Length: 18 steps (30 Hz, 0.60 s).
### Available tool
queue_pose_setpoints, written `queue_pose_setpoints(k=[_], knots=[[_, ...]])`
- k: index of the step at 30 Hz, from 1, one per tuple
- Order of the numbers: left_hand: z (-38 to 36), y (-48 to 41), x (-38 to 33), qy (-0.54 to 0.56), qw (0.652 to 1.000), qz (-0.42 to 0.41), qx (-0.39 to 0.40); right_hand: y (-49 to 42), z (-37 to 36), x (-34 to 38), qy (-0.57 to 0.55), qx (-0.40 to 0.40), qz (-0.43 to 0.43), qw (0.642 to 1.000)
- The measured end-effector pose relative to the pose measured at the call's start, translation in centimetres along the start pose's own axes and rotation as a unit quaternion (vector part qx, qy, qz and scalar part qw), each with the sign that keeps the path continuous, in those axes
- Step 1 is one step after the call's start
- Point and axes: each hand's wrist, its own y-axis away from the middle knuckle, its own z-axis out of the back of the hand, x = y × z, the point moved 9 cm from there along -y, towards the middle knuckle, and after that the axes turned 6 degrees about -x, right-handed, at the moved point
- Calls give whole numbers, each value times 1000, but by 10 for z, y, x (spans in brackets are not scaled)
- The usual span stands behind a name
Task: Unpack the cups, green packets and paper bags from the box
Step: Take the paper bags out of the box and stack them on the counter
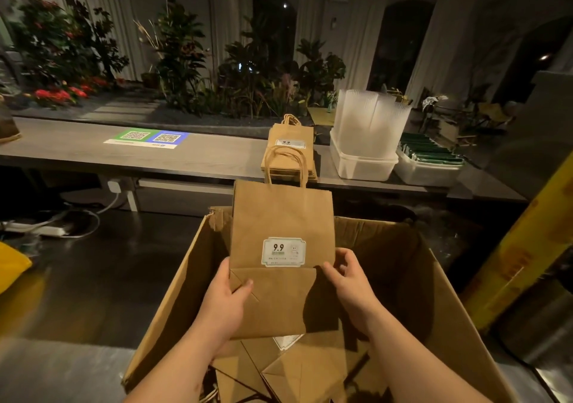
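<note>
A flat brown paper bag (279,216), handles up and its 9.9 sticker facing the camera, is held upright just above the open box (173,294). The left hand (228,297) closes its grip on the bag's lower left edge, thumb on the front. The right hand (350,284) pinches the right edge at the fold. More folded bags (297,371) lie inside the box. Beyond the box, the counter (201,154) carries a stack of bags (288,151), clear cups (369,117) in a white tub (362,163), and green packets (431,151).
</note>
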Motion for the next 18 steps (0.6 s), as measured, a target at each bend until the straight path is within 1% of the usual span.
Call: queue_pose_setpoints(k=[1,2,3,4,6,8,9,11,12,13,15,16,18], knots=[[4,-1,-3,-10,1000,-20,-14,-4,7,-3,16,-22,-6,1000],[10,-1,-5,-24,998,-39,-30,-10,18,-12,64,-55,-12,996],[15,-2,-7,-41,996,-58,-48,-15,30,-22,127,-82,-27,988],[20,-3,-10,-58,993,-76,-67,-18,41,-37,192,-92,-57,975],[29,-3,-14,-79,987,-99,-100,-17,52,-73,304,-63,-145,939],[31,-2,-17,-91,984,-106,-114,-11,55,-100,395,-28,-199,896],[31,-2,-19,-97,982,-108,-118,-8,52,-105,441,-10,-206,873],[31,-2,-20,-101,981,-108,-125,-3,40,-102,524,26,-187,831],[31,-2,-19,-103,981,-103,-129,-1,35,-100,542,34,-180,820],[31,-2,-18,-105,981,-98,-132,1,30,-97,541,36,-182,820],[30,-2,-17,-104,982,-90,-131,6,22,-96,513,39,-196,835],[30,-1,-18,-103,982,-89,-129,8,18,-96,491,42,-207,845],[29,1,-19,-99,983,-90,-128,10,15,-92,423,46,-224,877]])
